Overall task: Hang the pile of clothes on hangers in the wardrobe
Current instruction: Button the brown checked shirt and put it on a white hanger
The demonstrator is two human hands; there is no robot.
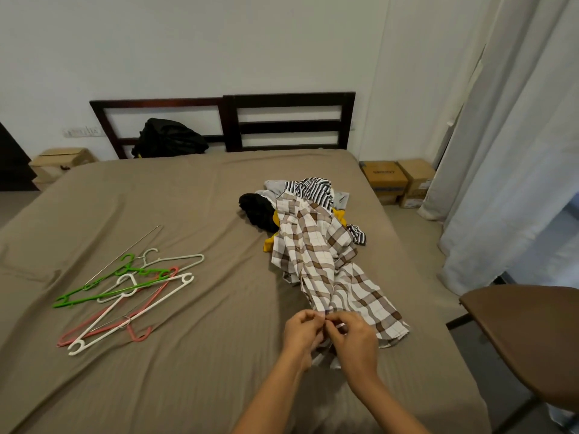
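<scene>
We pinch the near end of the checked shirt [316,255] with both hands.
Our left hand [302,331] and right hand [355,341] are clamped on the cloth, fingertips nearly meeting; beyond the grip the shirt stretches to the pile of clothes [313,189]. We should keep the edge flat and not pull hard. The hangers [131,286] lie well left of the grip.
</scene>
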